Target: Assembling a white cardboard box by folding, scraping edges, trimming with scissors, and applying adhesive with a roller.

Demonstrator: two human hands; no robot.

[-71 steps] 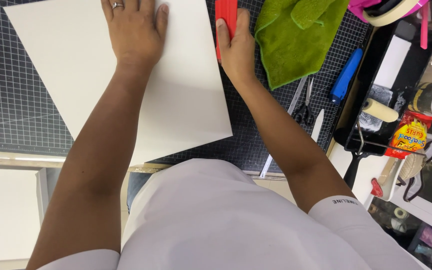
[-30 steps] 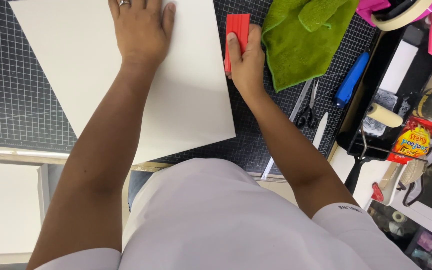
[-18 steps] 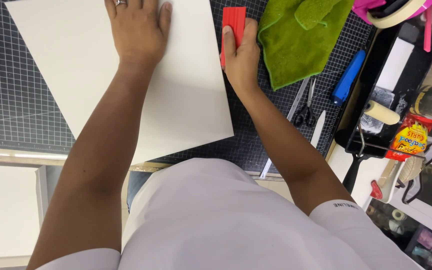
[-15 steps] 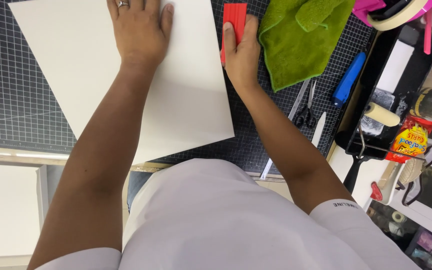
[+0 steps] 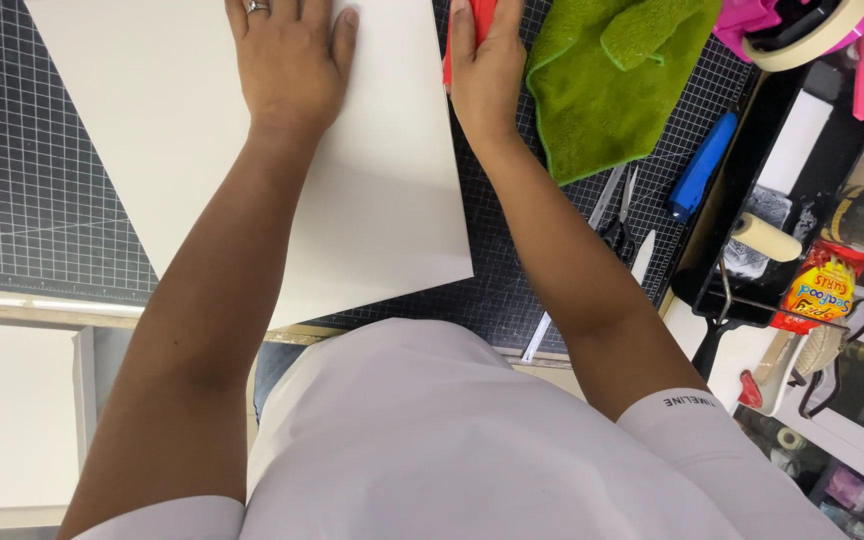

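Observation:
A large white sheet (image 5: 152, 130) lies on a black gridded cutting mat (image 5: 22, 200). My left hand (image 5: 287, 60), with a ring on one finger, presses flat on the sheet, fingers spread. My right hand (image 5: 487, 70) grips a flat red scraper (image 5: 474, 25) right at the sheet's right edge; most of the scraper is hidden by my fingers and the top of the frame.
A green cloth (image 5: 617, 80) lies right of my right hand. Scissors (image 5: 614, 215) and a blue-handled cutter (image 5: 702, 165) rest on the mat. A black tray (image 5: 802, 150) holds a small paint roller (image 5: 767, 238). A tape roll (image 5: 812, 35) and snack packet (image 5: 817, 290) sit far right.
My right hand has slid the red scraper farther away along the sheet's right edge, toward the top of the view. My left hand stays pressed on the sheet.

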